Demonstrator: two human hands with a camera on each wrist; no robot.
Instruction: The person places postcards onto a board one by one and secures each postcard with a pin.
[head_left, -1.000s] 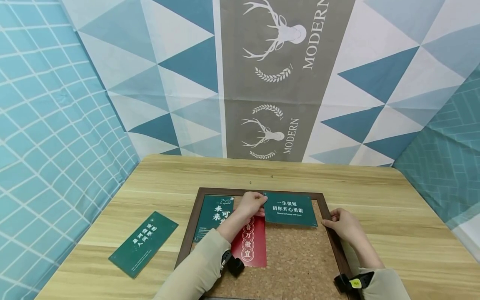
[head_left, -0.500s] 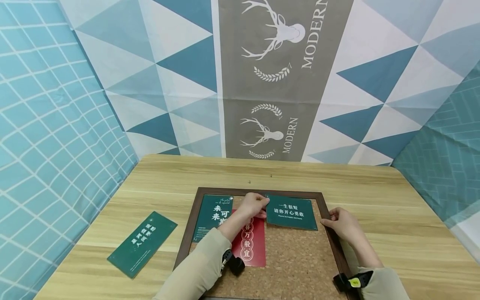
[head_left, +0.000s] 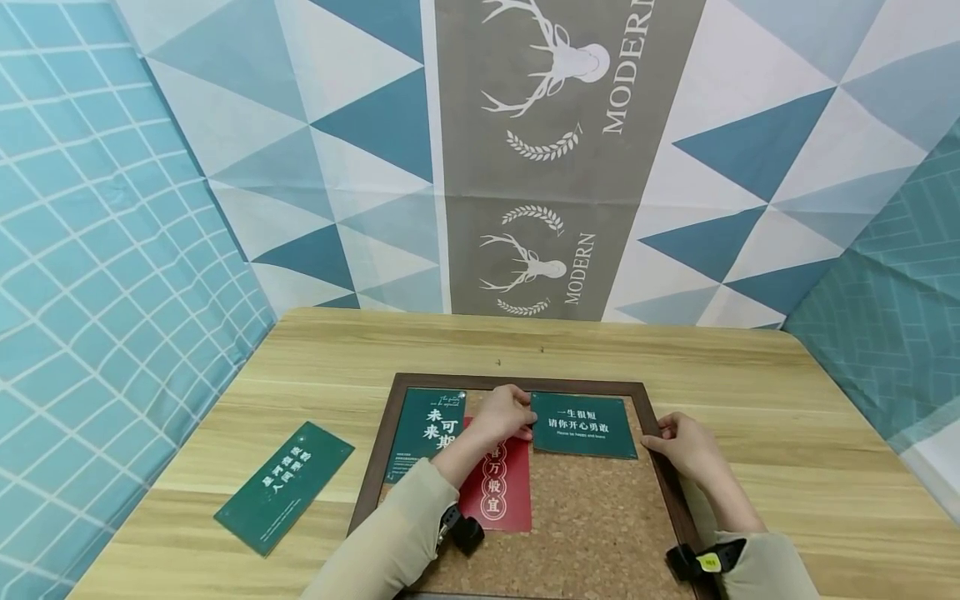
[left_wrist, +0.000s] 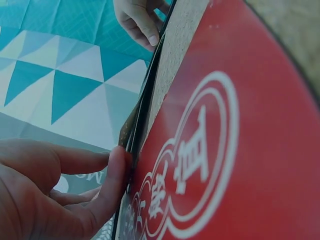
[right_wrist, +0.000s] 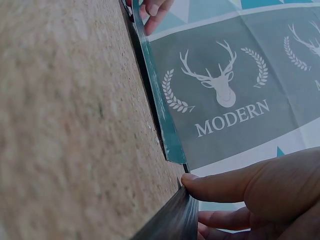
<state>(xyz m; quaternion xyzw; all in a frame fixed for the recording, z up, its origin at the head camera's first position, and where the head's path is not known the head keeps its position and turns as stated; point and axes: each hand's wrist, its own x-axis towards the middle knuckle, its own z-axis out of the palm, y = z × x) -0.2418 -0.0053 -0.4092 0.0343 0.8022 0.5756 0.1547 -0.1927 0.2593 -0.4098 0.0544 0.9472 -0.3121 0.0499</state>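
Note:
A green card with white writing [head_left: 585, 429] lies lengthwise at the far right part of a corkboard [head_left: 600, 533]. My left hand [head_left: 498, 412] pinches its left end between thumb and index finger, as the left wrist view shows. In the right wrist view the card's right end [right_wrist: 172, 147] stands slightly raised off the cork. My right hand [head_left: 686, 450] grips the board's dark wooden frame [head_left: 680, 500] at the right, thumb on top and fingers around the outer side, close to the card's corner. A red card [head_left: 506, 500] on the cork is partly covered by my left hand.
An upright green card [head_left: 412, 433] is on the board's far left, with a pin at its top right corner. Another green card [head_left: 285, 487] lies slanted on the wooden table [head_left: 810, 467], left of the board. A patterned cloth [head_left: 525, 183] hangs behind.
The card in my left hand has shifted slightly towards me and to the right, down off the far frame edge onto the cork. My right hand has stayed on the frame.

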